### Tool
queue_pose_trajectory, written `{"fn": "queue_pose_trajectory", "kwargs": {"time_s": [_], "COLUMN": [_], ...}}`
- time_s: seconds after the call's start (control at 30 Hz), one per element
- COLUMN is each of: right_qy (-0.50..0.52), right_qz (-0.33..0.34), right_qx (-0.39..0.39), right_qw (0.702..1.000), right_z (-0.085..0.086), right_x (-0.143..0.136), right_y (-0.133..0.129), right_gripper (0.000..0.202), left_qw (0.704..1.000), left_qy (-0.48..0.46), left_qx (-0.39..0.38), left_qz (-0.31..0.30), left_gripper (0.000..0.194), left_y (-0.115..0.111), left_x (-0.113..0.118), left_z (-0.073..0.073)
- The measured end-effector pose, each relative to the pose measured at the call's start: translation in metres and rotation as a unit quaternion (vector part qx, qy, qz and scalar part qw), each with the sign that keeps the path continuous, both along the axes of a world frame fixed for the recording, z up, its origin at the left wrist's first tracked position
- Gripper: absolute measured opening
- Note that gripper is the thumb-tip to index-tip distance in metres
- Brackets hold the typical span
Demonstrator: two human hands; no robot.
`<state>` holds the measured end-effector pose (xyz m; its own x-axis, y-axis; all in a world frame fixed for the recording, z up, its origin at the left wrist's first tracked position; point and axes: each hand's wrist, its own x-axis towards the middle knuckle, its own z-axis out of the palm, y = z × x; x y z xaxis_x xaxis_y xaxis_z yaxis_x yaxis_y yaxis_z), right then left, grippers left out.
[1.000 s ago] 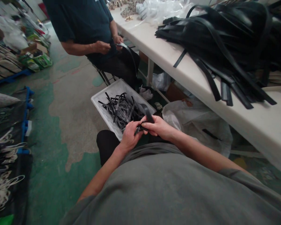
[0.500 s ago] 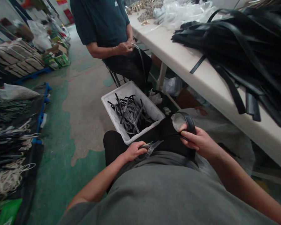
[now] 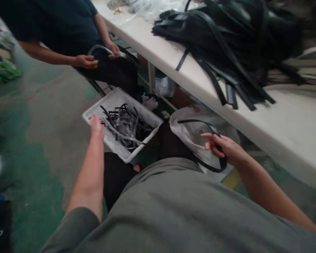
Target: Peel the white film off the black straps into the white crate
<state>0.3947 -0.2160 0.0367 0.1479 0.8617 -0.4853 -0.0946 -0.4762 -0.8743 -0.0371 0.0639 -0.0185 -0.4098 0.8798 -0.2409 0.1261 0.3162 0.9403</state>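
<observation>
My left hand (image 3: 97,125) is over the left rim of a white bin (image 3: 121,154), its fingers closed at the end of a grey strip that slants across the bin. Tangled black and grey strips (image 3: 126,123) lie inside. On the right, my right hand (image 3: 222,147) grips a curved black strap (image 3: 209,168); one end of it arches up to the left and the rest loops below the hand. Beneath that strap is an open whitish sack (image 3: 180,135). My left fingers are partly blurred.
A white table (image 3: 200,91) runs along the right, with a heap of black straps (image 3: 226,42) hanging over its edge. At the upper left sits a person (image 3: 65,38) holding a pale strip in both hands. Clear plastic lies at the table's back.
My left hand has moved from my lap to the bin's left side, its strip stretched out. The strap in my right hand has uncurled. The view has swung right, and the person's hands are farther apart.
</observation>
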Motion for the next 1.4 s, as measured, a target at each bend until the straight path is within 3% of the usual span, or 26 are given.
{"fn": "queue_pose_trajectory", "kwargs": {"time_s": [0.07,0.13,0.23,0.4,0.5,0.6,0.77,0.93,1.07,1.17,1.33,1.4], "right_qy": [-0.04,-0.086,-0.2,-0.348,-0.382,-0.412,-0.435,-0.407,-0.378,-0.363,-0.385,-0.332], "right_qz": [-0.007,-0.005,0.007,0.044,0.069,0.094,0.079,0.031,0.002,-0.002,-0.001,0.007], "right_qx": [-0.008,-0.021,-0.075,-0.225,-0.263,-0.28,-0.274,-0.248,-0.159,-0.095,0.009,0.045], "right_qw": [0.999,0.996,0.977,0.909,0.883,0.862,0.854,0.879,0.912,0.927,0.923,0.942], "right_z": [0.001,-0.004,-0.026,-0.083,-0.111,-0.129,-0.132,-0.099,-0.057,-0.03,0.009,0.026], "right_x": [0.021,0.04,0.063,0.078,0.078,0.071,0.063,0.073,0.068,0.053,0.025,0.014], "right_y": [-0.012,-0.022,-0.024,0.007,0.022,0.025,0.02,0.018,0.024,0.033,0.053,0.061], "right_gripper": [0.053,0.049,0.041,0.036,0.033,0.032,0.026,0.036,0.034,0.029,0.026,0.026], "left_qw": [1.0,0.999,0.99,0.951,0.915,0.877,0.83,0.812,0.817,0.828,0.849,0.846], "left_qy": [0.001,-0.019,-0.053,-0.011,0.036,0.094,0.159,0.18,0.196,0.197,0.14,0.091], "left_qx": [0.022,0.029,-0.046,-0.184,-0.216,-0.198,-0.179,-0.153,-0.11,-0.053,0.069,0.105], "left_qz": [0.001,-0.035,-0.125,-0.249,-0.339,-0.428,-0.503,-0.533,-0.53,-0.522,-0.505,-0.514], "left_gripper": [0.037,0.038,0.035,0.042,0.056,0.062,0.063,0.056,0.044,0.038,0.036,0.04], "left_y": [0.01,0.002,-0.04,-0.123,-0.153,-0.168,-0.18,-0.182,-0.175,-0.171,-0.176,-0.183], "left_x": [0.003,0.01,0.021,0.027,0.024,0.024,0.035,0.043,0.052,0.068,0.097,0.098], "left_z": [-0.001,-0.014,-0.043,-0.082,-0.085,-0.078,-0.069,-0.067,-0.049,-0.02,0.061,0.094]}}
